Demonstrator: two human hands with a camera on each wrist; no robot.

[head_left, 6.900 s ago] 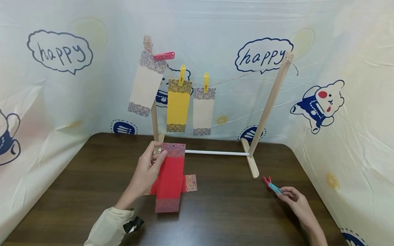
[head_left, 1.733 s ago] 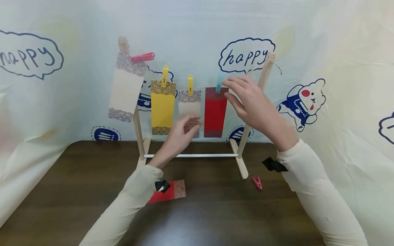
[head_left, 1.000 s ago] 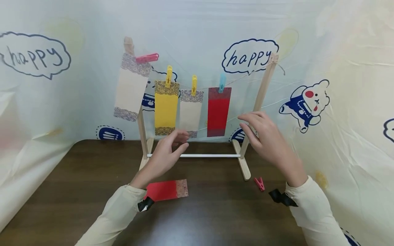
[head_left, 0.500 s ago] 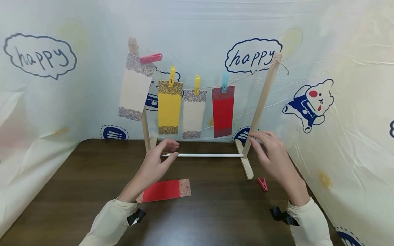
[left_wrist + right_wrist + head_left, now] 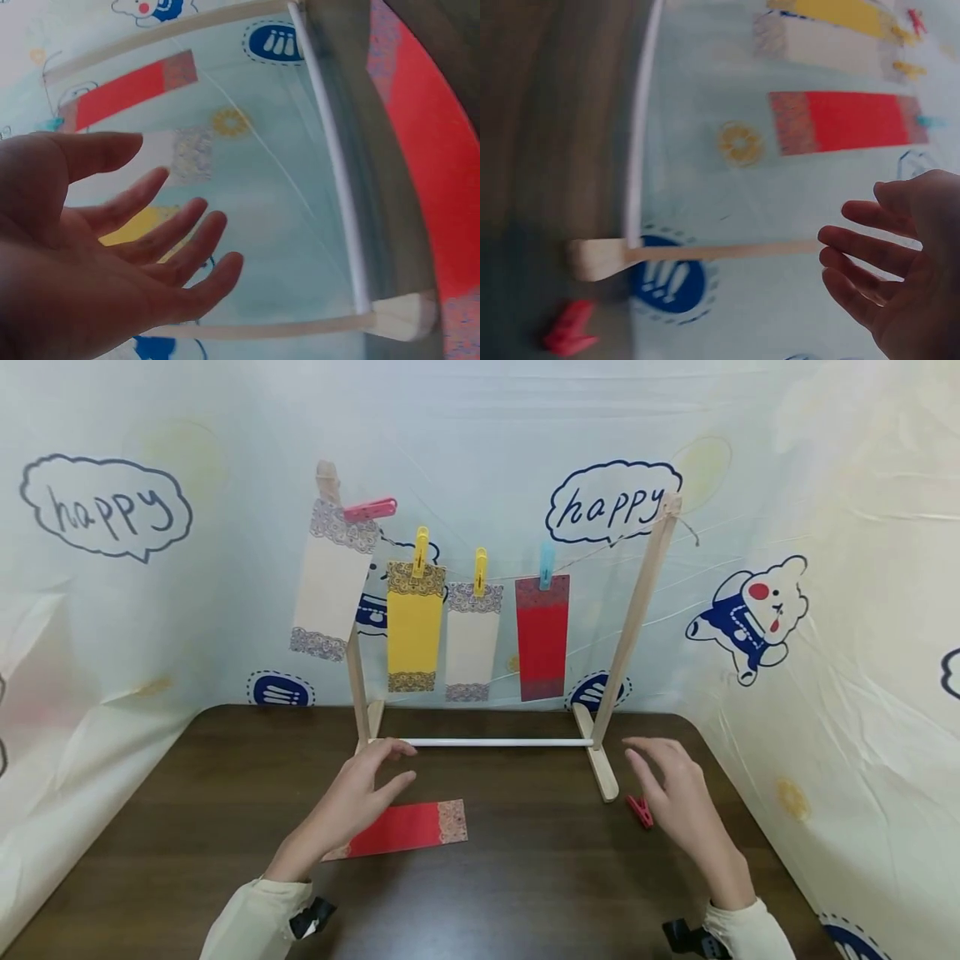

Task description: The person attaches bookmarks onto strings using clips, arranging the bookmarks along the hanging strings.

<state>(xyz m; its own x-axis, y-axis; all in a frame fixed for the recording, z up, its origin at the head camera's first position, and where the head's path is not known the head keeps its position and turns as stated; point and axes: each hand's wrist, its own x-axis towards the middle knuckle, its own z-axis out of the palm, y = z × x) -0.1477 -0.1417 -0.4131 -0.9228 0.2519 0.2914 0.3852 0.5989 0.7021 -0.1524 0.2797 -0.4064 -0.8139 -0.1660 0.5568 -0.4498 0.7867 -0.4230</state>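
My left hand (image 5: 351, 797) hovers above a red paper card (image 5: 408, 827) lying on the table, its fingers apart and holding nothing. On the right, my right hand (image 5: 686, 802) is in the air beside a small red clothespin (image 5: 640, 812), its fingers loosely bent and free of anything. A string between two wooden posts carries a cream card (image 5: 333, 581) with a pink clothespin (image 5: 370, 509), a yellow card (image 5: 415, 631) and another cream card (image 5: 471, 639), both with yellow clothespins (image 5: 421, 552), and a red card (image 5: 542, 643) under a blue clothespin (image 5: 547, 566).
The wooden stand has a left post (image 5: 356, 681), a right post (image 5: 633, 618) and a white bar (image 5: 495, 742) low between them. Its right foot (image 5: 600, 768) reaches toward the front. A printed curtain (image 5: 480, 435) surrounds the dark table (image 5: 510, 902).
The red card went from my left hand to the string, where the blue clothespin, earlier in my right hand, now grips it. Both hands have since come down and back toward the table.
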